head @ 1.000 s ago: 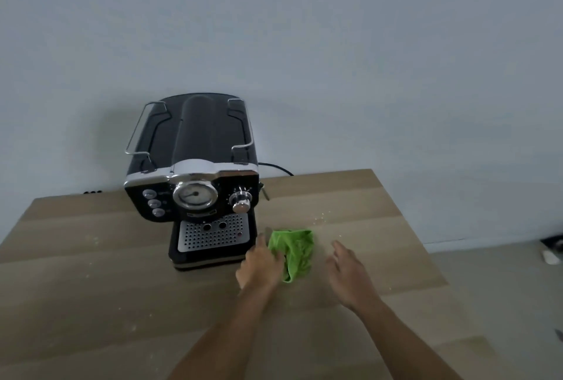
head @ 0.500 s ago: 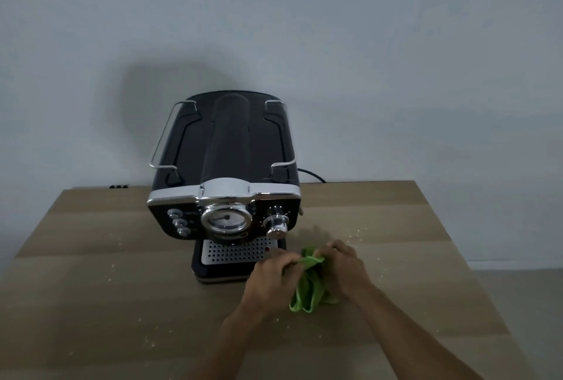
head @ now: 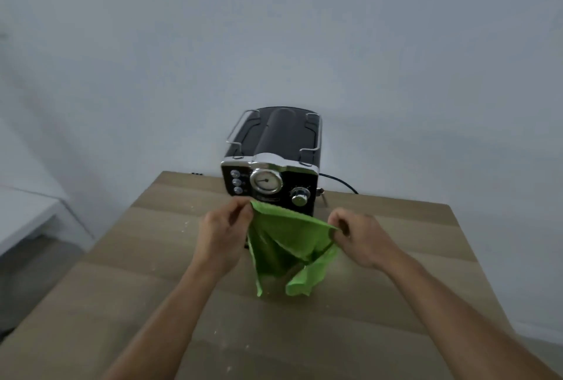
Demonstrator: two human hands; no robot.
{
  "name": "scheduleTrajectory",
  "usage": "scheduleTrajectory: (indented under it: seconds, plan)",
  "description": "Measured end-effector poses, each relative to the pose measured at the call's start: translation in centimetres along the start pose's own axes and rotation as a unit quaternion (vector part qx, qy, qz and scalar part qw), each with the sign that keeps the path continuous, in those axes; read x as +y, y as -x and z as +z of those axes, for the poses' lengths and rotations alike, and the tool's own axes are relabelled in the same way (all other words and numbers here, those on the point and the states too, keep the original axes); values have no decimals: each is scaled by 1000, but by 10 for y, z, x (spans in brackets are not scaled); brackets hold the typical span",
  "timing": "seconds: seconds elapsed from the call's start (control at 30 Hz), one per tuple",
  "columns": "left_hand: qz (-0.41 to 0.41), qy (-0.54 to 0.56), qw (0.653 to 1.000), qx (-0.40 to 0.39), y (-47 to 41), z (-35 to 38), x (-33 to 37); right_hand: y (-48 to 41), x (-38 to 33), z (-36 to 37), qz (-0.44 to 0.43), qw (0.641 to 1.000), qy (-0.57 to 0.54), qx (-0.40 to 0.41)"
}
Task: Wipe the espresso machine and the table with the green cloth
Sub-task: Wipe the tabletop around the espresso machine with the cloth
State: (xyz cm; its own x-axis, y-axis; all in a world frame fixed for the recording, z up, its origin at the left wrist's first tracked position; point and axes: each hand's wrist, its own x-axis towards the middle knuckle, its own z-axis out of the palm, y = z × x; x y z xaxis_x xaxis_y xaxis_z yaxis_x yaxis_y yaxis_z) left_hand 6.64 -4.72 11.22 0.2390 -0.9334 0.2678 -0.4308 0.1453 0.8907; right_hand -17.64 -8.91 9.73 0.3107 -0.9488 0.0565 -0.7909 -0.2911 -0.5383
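A black and chrome espresso machine [head: 274,148] stands at the far edge of the wooden table [head: 137,273], with a round gauge and a knob on its front. The green cloth [head: 283,242] hangs spread in the air in front of the machine and hides its lower front. My left hand [head: 222,233] pinches the cloth's upper left corner. My right hand [head: 362,236] pinches its upper right corner. The cloth's lower ends dangle just above the tabletop.
Pale crumbs are scattered over the table, mostly at the left [head: 185,224] and near the front. A black cable [head: 341,183] runs from the machine's right side. A white surface [head: 21,215] stands lower at the far left. A grey wall is behind.
Both hands lifted the crumpled cloth off the table and pulled apart, so it now hangs spread out between them. The view shifted, putting the machine more to the centre.
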Motion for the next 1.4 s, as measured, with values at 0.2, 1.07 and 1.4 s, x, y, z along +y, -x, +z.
scheduleTrajectory:
  seconds: [0.2,1.07,1.4]
  plan:
    - [6,-8,988,153,3,-77,28,-16,-70,-28,-81,996,15,46]
    - [-78,239,967,-39,24,-353,-116,20,-276,68,-1,956,-196,-217]
    - [-110,52,992,-39,-51,-317,-210,-46,-255,133,97,992,-50,-61]
